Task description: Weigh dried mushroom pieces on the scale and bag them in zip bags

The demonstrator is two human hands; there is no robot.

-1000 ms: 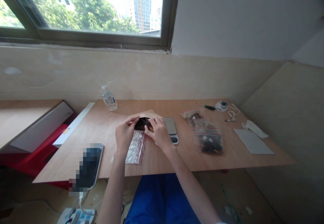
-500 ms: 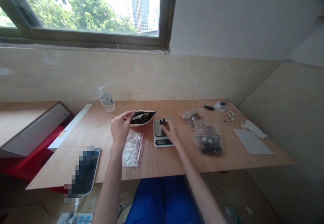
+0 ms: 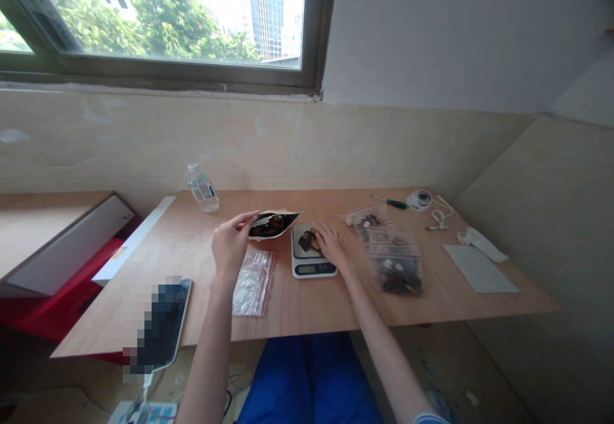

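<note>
My left hand [image 3: 229, 240] pinches the left edge of an open pouch [image 3: 272, 226], which has a dark inside with brown pieces and something pale in it. A white kitchen scale [image 3: 314, 270] with a grey plate and a small display stands to the pouch's right. Dark brown dried-looking pieces [image 3: 307, 241] lie on its plate; their kind I cannot tell. Over the plate's right side my right hand [image 3: 330, 246] rests with fingers stretched out, right beside these pieces. Flat clear zip bags [image 3: 253, 283] lie below the pouch.
Filled zip bags [image 3: 396, 270] lie right of the scale. Behind them are a screwdriver [image 3: 396, 204] and a white dome camera [image 3: 419, 200] with its cable. White paper [image 3: 480, 269] is at far right. A water bottle [image 3: 203, 188] stands back left, a tablet [image 3: 165, 325] front left.
My right hand has let go of the dark piece, its fingers straightening and shifting right. Brown pieces now show on the scale's plate. The pouch stays in my left hand.
</note>
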